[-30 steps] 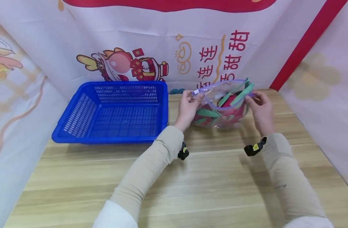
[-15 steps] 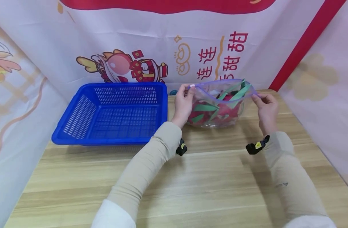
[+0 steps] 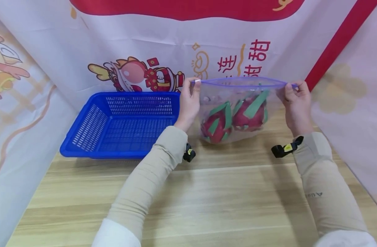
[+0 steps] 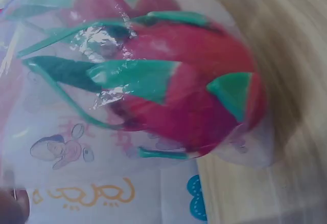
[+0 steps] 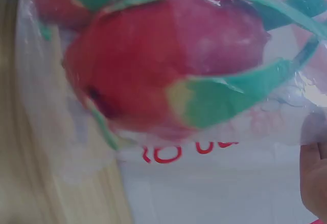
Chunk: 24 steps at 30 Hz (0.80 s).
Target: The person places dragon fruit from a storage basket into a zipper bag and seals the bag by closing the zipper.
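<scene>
A clear zip bag with a purple zip edge hangs stretched between both hands. Inside it lie two dragon fruits, the left one and the right one, both red with green scales. My left hand pinches the bag's top left corner near a white slider. At the opposite top corner, my right hand holds the purple edge between thumb and fingers. Through the film, a dragon fruit fills much of the left wrist view, and a dragon fruit looms large in the right wrist view.
A blue plastic basket with slotted walls stands to the left on the wooden table. Behind the table hangs a white printed cloth with red markings, and cloth panels rise on both sides.
Both hands have moved apart and up, pulling the bag's top edge straight. The bag's mouth has narrowed from wide to nearly flat, and both fruits now hang low inside it.
</scene>
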Each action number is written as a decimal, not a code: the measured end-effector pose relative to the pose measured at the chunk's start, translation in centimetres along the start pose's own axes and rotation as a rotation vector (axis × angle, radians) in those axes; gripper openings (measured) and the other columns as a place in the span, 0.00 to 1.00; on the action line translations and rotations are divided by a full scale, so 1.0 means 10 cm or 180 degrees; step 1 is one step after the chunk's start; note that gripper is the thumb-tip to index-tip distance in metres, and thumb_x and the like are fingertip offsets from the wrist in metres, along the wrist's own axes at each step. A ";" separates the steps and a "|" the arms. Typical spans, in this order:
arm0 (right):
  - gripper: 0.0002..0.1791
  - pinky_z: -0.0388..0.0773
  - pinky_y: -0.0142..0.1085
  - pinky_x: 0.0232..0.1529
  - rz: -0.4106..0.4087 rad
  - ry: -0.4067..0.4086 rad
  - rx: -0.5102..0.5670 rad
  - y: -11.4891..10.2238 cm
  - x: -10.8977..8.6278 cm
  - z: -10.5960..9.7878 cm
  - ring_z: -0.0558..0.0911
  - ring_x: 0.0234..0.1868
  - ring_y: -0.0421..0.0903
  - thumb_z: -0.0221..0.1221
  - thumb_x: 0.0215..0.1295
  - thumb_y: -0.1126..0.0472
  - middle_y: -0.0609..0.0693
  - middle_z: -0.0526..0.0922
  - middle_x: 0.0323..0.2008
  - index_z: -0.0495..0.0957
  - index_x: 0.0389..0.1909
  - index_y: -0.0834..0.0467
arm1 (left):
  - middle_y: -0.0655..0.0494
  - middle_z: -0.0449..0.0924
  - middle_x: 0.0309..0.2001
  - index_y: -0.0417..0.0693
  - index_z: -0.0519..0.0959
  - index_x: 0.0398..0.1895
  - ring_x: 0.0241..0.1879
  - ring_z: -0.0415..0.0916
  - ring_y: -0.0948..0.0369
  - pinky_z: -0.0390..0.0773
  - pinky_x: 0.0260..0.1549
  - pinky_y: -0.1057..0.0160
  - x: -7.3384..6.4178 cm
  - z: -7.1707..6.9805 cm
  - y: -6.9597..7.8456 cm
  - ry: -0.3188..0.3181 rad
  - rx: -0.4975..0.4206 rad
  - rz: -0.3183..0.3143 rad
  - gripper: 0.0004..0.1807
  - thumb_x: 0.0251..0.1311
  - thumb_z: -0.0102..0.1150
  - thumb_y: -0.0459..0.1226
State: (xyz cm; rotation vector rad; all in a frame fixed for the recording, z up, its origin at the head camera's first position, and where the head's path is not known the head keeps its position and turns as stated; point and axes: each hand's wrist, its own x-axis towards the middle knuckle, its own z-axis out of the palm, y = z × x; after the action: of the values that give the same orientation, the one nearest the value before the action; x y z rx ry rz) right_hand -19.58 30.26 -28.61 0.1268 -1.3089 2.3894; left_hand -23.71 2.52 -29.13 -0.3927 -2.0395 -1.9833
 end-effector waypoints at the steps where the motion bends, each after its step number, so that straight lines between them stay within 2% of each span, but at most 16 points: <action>1: 0.09 0.82 0.30 0.42 0.0025 -0.0029 -0.0045 -0.01 0.00 0.02 0.85 0.32 0.41 0.60 0.58 0.65 0.51 0.84 0.28 0.69 0.33 0.62 | 0.42 0.73 0.58 0.37 0.68 0.51 0.60 0.72 0.54 0.71 0.61 0.63 0.00 -0.01 0.01 -0.0057 -0.0060 0.0014 0.16 0.70 0.42 0.40; 5: 0.08 0.83 0.29 0.41 0.0034 -0.0055 -0.0085 -0.01 -0.02 0.07 0.86 0.32 0.41 0.60 0.58 0.65 0.51 0.85 0.27 0.70 0.33 0.62 | 0.39 0.78 0.52 0.37 0.68 0.51 0.53 0.77 0.51 0.75 0.55 0.65 0.00 -0.03 0.04 -0.0153 -0.0312 -0.0006 0.15 0.70 0.43 0.38; 8: 0.08 0.82 0.29 0.39 -0.0007 -0.0007 -0.0064 0.01 -0.03 0.10 0.85 0.30 0.42 0.60 0.58 0.65 0.51 0.85 0.26 0.70 0.33 0.62 | 0.37 0.79 0.51 0.37 0.68 0.51 0.48 0.80 0.52 0.78 0.52 0.65 0.00 -0.06 0.06 -0.0007 -0.0527 -0.0102 0.14 0.70 0.43 0.38; 10: 0.08 0.81 0.29 0.37 0.0027 0.0099 -0.0074 0.03 -0.02 0.13 0.84 0.28 0.42 0.59 0.58 0.65 0.51 0.84 0.25 0.70 0.33 0.62 | 0.35 0.80 0.49 0.37 0.69 0.51 0.43 0.82 0.56 0.79 0.50 0.65 0.01 -0.09 0.06 0.0114 -0.0593 -0.0135 0.14 0.70 0.44 0.38; 13: 0.07 0.79 0.27 0.34 0.0192 0.0346 -0.0078 0.06 0.01 0.19 0.80 0.25 0.41 0.58 0.60 0.63 0.49 0.80 0.25 0.69 0.33 0.60 | 0.33 0.81 0.47 0.35 0.71 0.51 0.37 0.81 0.66 0.80 0.47 0.66 0.02 -0.10 0.06 0.0177 -0.0571 -0.0140 0.15 0.70 0.45 0.38; 15: 0.07 0.77 0.28 0.31 0.0335 0.0557 -0.0003 0.08 0.03 0.21 0.77 0.24 0.41 0.58 0.61 0.63 0.49 0.78 0.24 0.68 0.32 0.59 | 0.33 0.81 0.46 0.35 0.71 0.51 0.35 0.79 0.69 0.78 0.44 0.68 0.02 -0.10 0.06 0.0145 -0.0489 -0.0148 0.15 0.69 0.46 0.38; 20: 0.06 0.76 0.28 0.27 0.0549 0.0878 0.0116 0.12 0.09 0.18 0.77 0.20 0.40 0.55 0.65 0.65 0.49 0.78 0.20 0.68 0.31 0.60 | 0.36 0.82 0.48 0.36 0.73 0.51 0.37 0.81 0.64 0.78 0.41 0.71 0.00 -0.07 0.09 0.0008 -0.0426 -0.0198 0.16 0.69 0.49 0.38; 24: 0.07 0.77 0.29 0.26 0.0663 0.0931 0.0111 0.15 0.11 0.11 0.78 0.19 0.41 0.55 0.66 0.65 0.50 0.81 0.18 0.70 0.28 0.61 | 0.35 0.82 0.46 0.37 0.74 0.51 0.36 0.79 0.66 0.77 0.39 0.72 -0.01 -0.04 0.11 -0.0060 -0.0425 -0.0284 0.16 0.69 0.49 0.39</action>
State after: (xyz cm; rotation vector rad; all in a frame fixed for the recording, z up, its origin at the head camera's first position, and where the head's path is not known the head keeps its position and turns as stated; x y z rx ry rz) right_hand -21.26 28.97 -28.85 -0.3532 -1.1915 2.4840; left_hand -23.23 2.19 -28.10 -0.3547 -1.9741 -2.1843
